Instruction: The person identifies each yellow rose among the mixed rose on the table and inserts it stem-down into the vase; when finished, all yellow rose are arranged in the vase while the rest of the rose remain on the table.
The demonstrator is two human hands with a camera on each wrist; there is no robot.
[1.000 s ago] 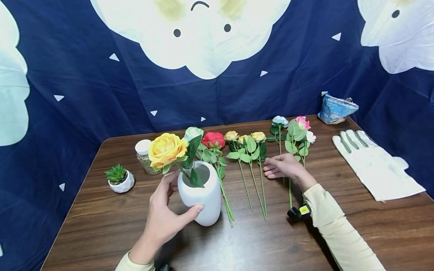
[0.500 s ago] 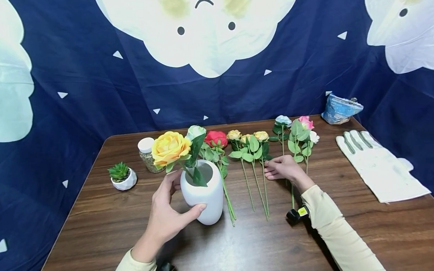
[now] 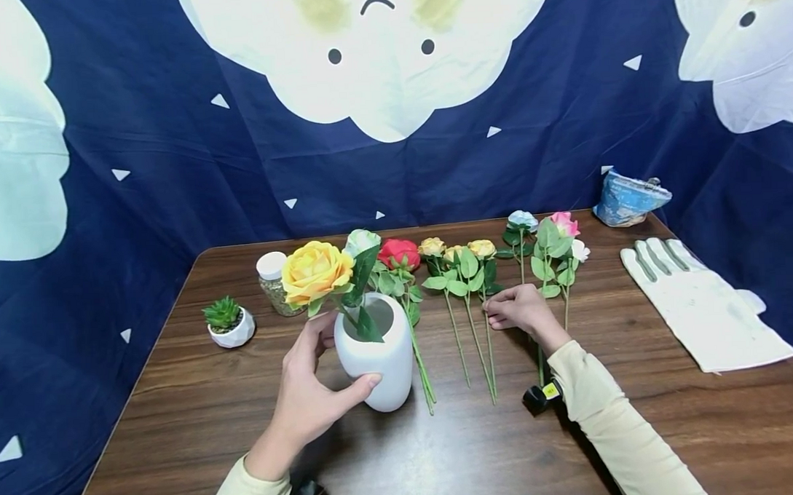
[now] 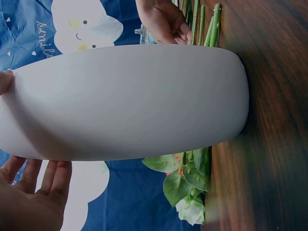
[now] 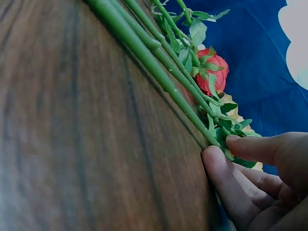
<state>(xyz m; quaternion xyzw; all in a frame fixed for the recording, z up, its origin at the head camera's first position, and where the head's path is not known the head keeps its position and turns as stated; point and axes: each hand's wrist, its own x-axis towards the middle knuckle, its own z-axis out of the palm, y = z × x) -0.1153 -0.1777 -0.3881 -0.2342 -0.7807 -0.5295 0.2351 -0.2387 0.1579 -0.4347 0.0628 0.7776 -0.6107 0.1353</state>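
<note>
My left hand [image 3: 316, 392] grips a white vase [image 3: 384, 364] from its left side, thumb across the front and fingers behind. A large yellow rose [image 3: 315, 272] stands in the vase, leaning left over the rim. Farther right, my right hand [image 3: 523, 312] pinches the green stem [image 5: 187, 108] of the rightmost small yellow rose [image 3: 482, 249], just below its leaves. This rose lies on the table beside two similar yellow roses [image 3: 431, 247]. In the left wrist view the vase wall [image 4: 130, 101] fills the middle, with fingers [image 4: 60, 180] touching its side.
A red rose [image 3: 399, 253] and a pale green one [image 3: 361, 241] lie behind the vase. Blue [image 3: 522, 220], pink [image 3: 564, 224] and white flowers lie right. A potted succulent [image 3: 231, 325] and a jar [image 3: 273, 281] stand left; a glove [image 3: 707, 309] and blue bag [image 3: 631, 198] lie right.
My right fingers have come from beside the small yellow rose's stem to pinching it. The left hand keeps its grip on the vase. The whole head view has shifted slightly.
</note>
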